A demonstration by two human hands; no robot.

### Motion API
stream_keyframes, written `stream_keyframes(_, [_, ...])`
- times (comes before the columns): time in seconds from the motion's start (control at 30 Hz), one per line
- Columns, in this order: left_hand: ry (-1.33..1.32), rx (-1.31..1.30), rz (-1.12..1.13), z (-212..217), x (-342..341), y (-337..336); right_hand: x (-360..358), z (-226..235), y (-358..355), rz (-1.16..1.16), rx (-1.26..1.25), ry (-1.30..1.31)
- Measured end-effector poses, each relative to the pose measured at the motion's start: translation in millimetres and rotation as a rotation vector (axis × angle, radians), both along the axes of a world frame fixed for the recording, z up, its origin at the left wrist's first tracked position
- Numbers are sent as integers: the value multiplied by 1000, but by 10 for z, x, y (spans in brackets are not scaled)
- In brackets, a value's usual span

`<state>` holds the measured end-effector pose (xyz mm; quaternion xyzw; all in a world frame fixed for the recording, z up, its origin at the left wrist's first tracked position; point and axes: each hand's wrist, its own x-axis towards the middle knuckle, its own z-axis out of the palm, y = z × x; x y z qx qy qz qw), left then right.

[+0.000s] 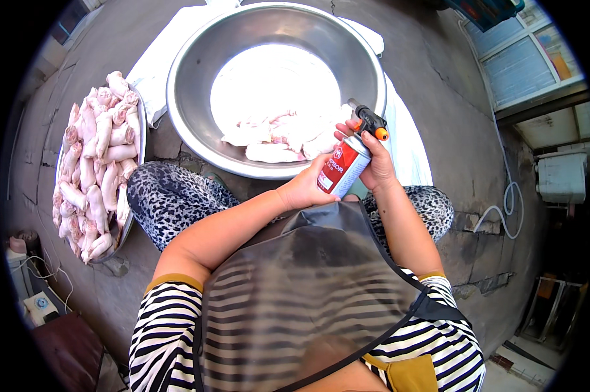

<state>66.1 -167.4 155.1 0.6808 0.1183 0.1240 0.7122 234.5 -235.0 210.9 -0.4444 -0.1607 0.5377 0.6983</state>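
In front of my lap I hold a butane torch [344, 171], a red and white gas can with a black and orange burner head. My left hand [300, 186] is wrapped round the lower part of the can. Beside the burner head, my right hand [378, 171] grips the upper end with its fingers and thumb. The nozzle tilts up and to the left over the basin's near right rim, and no flame shows. Several pale pig trotters [273, 152] lie at the near side of the large steel basin [193, 72], below the torch.
A big oval metal tray [143, 111] heaped with pig trotters [105, 137] stands on the ground to the left. White sheeting [409, 150] lies under the basin. A pale hose [508, 196] curls on the paving at right. A maroon object [69, 349] is at lower left.
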Motion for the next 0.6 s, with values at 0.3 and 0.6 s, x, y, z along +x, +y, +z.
stream_keyframes(0.3, [56,-65,-25,-118,53,-76,-15,-75,-49,-86,-81,-114])
stream_keyframes(0.6, [-9,-41,93,-92,231,-19,-184,-344,-219,-148,-67,-106])
